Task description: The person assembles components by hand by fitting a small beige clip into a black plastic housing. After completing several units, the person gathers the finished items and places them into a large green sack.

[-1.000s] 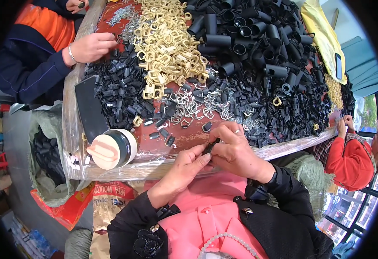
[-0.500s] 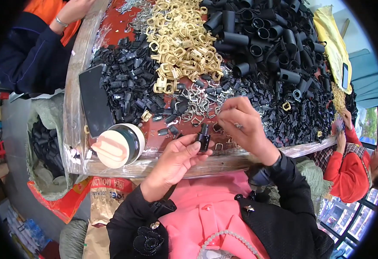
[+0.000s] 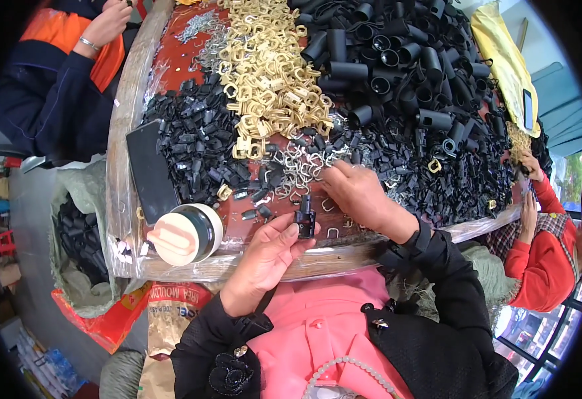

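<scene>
My left hand (image 3: 269, 253) pinches a small black plastic part (image 3: 306, 219) between thumb and fingers, upright, with a narrower post on top. Just to its right, my right hand (image 3: 359, 194) reaches down at the edge of a heap of small silvery bent-wire clips (image 3: 299, 163). Its fingers are curled together and the tips are partly hidden, so whatever they grip cannot be made out. Beyond the clips lie a pile of beige plastic frames (image 3: 274, 86) and small black plastic pieces (image 3: 201, 143). A single wire clip (image 3: 332, 233) rests near the table's front edge.
A jar with a pale lid (image 3: 174, 238) and a black phone-like slab (image 3: 151, 166) are at the table's left. Large black tubes (image 3: 347, 70) heap up at the back. A co-worker's hand (image 3: 107, 25) is far left; another person in red (image 3: 540, 279) sits at right.
My right hand has lowered and moved left, from above the table to the wire clips. My left hand, still holding the black part, has shifted slightly left in the picture.
</scene>
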Tool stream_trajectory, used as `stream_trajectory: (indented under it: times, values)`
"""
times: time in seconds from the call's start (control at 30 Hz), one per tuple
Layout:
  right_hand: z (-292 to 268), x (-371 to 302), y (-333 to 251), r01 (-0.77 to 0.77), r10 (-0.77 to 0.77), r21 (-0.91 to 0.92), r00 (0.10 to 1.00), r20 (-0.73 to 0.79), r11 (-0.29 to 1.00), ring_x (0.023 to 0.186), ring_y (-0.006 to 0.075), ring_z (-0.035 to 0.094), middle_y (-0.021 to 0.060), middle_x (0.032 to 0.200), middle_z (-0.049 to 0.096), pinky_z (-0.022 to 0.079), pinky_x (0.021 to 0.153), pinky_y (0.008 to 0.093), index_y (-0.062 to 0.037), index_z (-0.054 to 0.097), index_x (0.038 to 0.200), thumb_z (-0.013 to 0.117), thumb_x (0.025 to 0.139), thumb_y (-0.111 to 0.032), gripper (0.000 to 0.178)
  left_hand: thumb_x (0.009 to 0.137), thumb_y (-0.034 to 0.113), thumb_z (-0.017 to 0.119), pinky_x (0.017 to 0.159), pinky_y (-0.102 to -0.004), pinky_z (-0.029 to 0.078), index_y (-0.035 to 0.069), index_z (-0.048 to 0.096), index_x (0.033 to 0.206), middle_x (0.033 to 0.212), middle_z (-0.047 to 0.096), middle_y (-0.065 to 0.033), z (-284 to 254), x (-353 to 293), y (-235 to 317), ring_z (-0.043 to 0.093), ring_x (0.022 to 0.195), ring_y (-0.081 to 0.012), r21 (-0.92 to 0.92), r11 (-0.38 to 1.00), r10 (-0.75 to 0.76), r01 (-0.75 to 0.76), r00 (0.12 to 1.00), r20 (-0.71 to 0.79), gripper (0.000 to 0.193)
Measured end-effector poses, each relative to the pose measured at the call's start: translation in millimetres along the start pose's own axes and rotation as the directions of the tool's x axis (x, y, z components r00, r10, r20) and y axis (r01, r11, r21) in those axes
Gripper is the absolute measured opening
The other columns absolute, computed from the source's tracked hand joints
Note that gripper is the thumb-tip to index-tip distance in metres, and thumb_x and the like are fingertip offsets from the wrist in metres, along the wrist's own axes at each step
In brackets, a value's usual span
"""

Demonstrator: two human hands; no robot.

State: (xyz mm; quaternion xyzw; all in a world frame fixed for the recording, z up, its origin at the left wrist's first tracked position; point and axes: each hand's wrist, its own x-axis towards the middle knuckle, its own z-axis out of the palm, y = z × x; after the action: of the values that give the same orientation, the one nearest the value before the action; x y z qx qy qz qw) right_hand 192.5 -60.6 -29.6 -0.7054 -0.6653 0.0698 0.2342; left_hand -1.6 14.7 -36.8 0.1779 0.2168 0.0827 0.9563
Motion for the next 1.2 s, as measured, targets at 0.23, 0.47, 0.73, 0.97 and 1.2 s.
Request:
stream_trajectory:
  times: [0.23,0.47,0.73,0.97,1.2]
  values:
    - [-26.6,-11.3,-2.5,-0.54,0.165,0.63,0.816,0.554,0.558,0.052,0.0099,0.049,0.0036,0.068,0.051,0.04,0.044,0.0246,-0.0004,0.05,0.096,0.047,0.087,-0.01,0.013,0.082,0.016,0.057,0.09,-0.0367,0.042,-0.002,0.048,0.11,0.104,0.055,-0.0163,5.8,9.8,-0.5,0.051,0.103,-0.0249,0.019,0.999,0.045,-0.046,0.998,0.036,0.034]
    - [-22.3,-29.9,-6.5,-0.545,0.026,0.786,0.826,0.563,0.29,0.055,0.0078,0.046,0.0017,0.073,0.052,0.04,0.05,0.0217,0.0001,0.046,0.11,0.044,0.088,-0.009,0.024,0.082,0.018,0.057,0.091,-0.0366,0.041,-0.001,0.05,0.108,0.105,0.055,-0.015,6.6,13.8,-6.3,0.051,0.103,-0.0234,0.029,1.0,0.006,-0.009,0.996,0.094,0.033]
    - [-32.0,-17.7,-14.5,-0.519,-0.041,0.745,0.809,0.587,0.418,0.063,0.0076,0.048,0.0025,0.074,0.052,0.041,0.058,0.0204,-0.0013,0.035,0.117,0.044,0.089,-0.011,0.03,0.082,0.017,0.057,0.09,-0.0379,0.041,-0.003,0.05,0.107,0.102,0.057,-0.015,8.5,14.5,-4.0,0.053,0.099,-0.0234,0.051,0.999,-0.017,0.012,0.996,0.09,0.033]
    - [-10.4,-37.6,-12.8,-0.335,0.089,0.909,0.942,0.323,0.247,0.066,0.0094,0.052,0.0041,0.08,0.056,0.041,0.056,0.0227,-0.0021,0.051,0.097,0.055,0.083,-0.007,0.015,0.084,0.016,0.054,0.09,-0.0341,0.041,-0.004,0.048,0.111,0.103,0.057,-0.0127,4.4,11.9,-6.0,0.054,0.098,-0.0197,-0.024,1.0,-0.009,0.012,0.995,0.098,0.034]
    - [-16.7,-37.5,-22.1,0.049,-0.038,0.561,0.999,-0.032,0.826,0.062,0.021,0.054,0.0087,0.077,0.055,0.042,0.053,0.026,-0.0017,0.054,0.083,0.06,0.075,-0.001,0.01,0.085,0.017,0.054,0.09,-0.0348,0.042,-0.004,0.049,0.109,0.103,0.057,-0.0129,4.8,9.4,-6.1,0.054,0.098,-0.0204,-0.047,0.997,-0.062,0.067,0.994,0.094,0.032]
